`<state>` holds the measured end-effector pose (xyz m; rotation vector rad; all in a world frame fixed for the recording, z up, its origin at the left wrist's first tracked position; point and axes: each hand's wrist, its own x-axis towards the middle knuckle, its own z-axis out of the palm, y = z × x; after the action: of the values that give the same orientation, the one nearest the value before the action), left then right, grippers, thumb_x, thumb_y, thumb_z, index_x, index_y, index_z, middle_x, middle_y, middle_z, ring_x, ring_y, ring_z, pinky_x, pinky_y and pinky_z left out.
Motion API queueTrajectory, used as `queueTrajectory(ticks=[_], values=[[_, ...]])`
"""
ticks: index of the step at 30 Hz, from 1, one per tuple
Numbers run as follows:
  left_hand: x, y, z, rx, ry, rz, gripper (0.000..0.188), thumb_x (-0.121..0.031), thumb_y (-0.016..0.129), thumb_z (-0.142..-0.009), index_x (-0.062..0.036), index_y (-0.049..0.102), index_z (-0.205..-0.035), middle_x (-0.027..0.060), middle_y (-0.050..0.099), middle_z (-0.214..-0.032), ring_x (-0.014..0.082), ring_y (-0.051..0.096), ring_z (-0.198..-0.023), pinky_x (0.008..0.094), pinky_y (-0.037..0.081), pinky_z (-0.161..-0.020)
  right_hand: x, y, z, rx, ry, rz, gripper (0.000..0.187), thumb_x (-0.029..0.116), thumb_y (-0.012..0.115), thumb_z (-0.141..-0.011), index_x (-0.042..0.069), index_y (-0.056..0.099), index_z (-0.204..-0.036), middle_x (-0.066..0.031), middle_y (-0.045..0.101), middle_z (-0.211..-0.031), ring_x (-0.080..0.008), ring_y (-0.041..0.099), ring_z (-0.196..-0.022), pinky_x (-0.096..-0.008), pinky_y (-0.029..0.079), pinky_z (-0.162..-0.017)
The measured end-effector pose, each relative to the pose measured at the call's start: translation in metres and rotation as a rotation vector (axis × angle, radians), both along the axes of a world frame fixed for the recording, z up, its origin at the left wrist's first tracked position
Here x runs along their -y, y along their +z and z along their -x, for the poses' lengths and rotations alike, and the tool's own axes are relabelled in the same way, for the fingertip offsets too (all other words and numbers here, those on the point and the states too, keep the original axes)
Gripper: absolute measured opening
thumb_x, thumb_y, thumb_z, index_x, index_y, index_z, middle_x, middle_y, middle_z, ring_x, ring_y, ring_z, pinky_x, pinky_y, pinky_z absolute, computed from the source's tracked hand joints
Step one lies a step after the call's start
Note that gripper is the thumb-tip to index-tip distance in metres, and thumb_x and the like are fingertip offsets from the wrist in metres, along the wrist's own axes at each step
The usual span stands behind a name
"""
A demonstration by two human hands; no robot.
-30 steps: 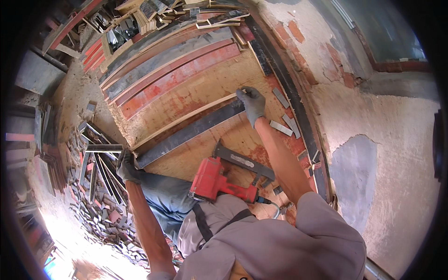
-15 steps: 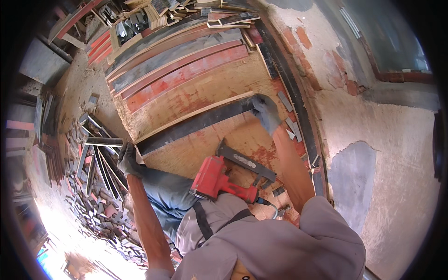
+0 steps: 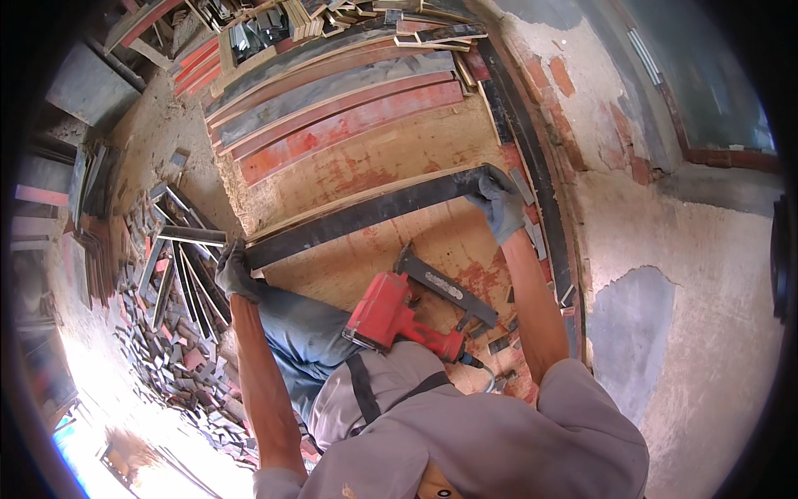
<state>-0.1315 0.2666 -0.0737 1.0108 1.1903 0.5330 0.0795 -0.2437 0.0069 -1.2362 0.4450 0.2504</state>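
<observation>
A long wooden strip with a black face [image 3: 366, 213] spans the space in front of me, held by both ends above the plywood worktop [image 3: 320, 259]. My left hand [image 3: 236, 274], in a dark grey glove, is closed on its left end. At the right end, my right hand [image 3: 499, 206] wraps its grey-gloved fingers round the strip. A red nail gun [image 3: 384, 309] with a dark magazine [image 3: 449, 289] rests on my lap, touched by neither hand. Its hose runs off at the handle's end.
Several red and grey boards [image 3: 357, 125] lie side by side at the worktop's far part. Short offcuts [image 3: 179, 362] are heaped on the floor at left, with longer strips [image 3: 187, 266] on top. A worn plaster wall [image 3: 632, 224] stands to the right, beside a dark edge beam [image 3: 544, 179].
The strip has rolled slightly in my hands: its pale upper edge shows less and its black face more. The whole view has shifted a little. The nail gun stays on my lap.
</observation>
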Motion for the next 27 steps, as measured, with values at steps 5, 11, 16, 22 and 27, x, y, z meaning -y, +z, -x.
queueTrajectory(ticks=[5, 11, 16, 22, 27], values=[[-0.01, -0.016, 0.01, -0.008, -0.037, -0.051, 0.023, 0.004, 0.064, -0.085, -0.001, 0.076, -0.103, -0.0007, 0.068, -0.082, 0.0046, 0.055, -0.062, 0.0193, 0.043, -0.055, -0.018, -0.018, -0.008, -0.078, -0.048, 0.034, 0.028, 0.004, 0.067, -0.094, 0.002, 0.065, -0.121, -0.0115, 0.07, -0.11, -0.0241, 0.07, -0.095, -0.0434, 0.065, -0.082], [-0.01, -0.013, 0.019, 0.011, -0.179, -0.218, 0.025, -0.003, 0.059, -0.09, 0.0007, 0.075, -0.108, 0.0016, 0.07, -0.087, 0.009, 0.062, -0.074, 0.0216, 0.05, -0.066, -0.031, -0.021, -0.004, -0.03, -0.048, 0.075, 0.027, 0.002, 0.067, -0.093, 0.001, 0.066, -0.119, -0.0107, 0.071, -0.106, -0.022, 0.071, -0.091, -0.0399, 0.065, -0.078], [0.003, 0.005, 0.016, 0.147, -0.05, 0.056, 0.03, -0.024, 0.062, -0.099, 0.002, 0.073, -0.11, 0.005, 0.072, -0.098, 0.0153, 0.068, -0.085, 0.0271, 0.056, -0.076, -0.036, -0.029, 0.0, -0.033, -0.099, 0.139, 0.025, 0.0, 0.068, -0.091, -0.001, 0.066, -0.116, -0.0103, 0.07, -0.1, -0.019, 0.07, -0.084, -0.037, 0.066, -0.071], [0.025, 0.034, 0.013, -0.058, -0.161, -0.176, 0.025, -0.008, 0.075, -0.09, 0.0027, 0.072, -0.112, 0.006, 0.072, -0.1, 0.0149, 0.067, -0.09, 0.0274, 0.056, -0.082, -0.033, -0.027, 0.006, -0.015, -0.048, 0.117, 0.025, 0.002, 0.07, -0.091, -0.001, 0.067, -0.115, -0.0079, 0.07, -0.098, -0.0151, 0.069, -0.082, -0.0322, 0.063, -0.07], [0.025, 0.045, 0.029, -0.075, -0.197, -0.145, 0.027, -0.001, 0.073, -0.088, 0.0037, 0.07, -0.114, 0.0102, 0.072, -0.103, 0.0168, 0.067, -0.089, 0.028, 0.056, -0.082, -0.026, -0.014, 0.046, -0.018, -0.085, 0.162, 0.019, 0.004, 0.069, -0.093, 0.0, 0.069, -0.111, -0.0064, 0.071, -0.096, -0.0139, 0.069, -0.081, -0.0314, 0.062, -0.07]])
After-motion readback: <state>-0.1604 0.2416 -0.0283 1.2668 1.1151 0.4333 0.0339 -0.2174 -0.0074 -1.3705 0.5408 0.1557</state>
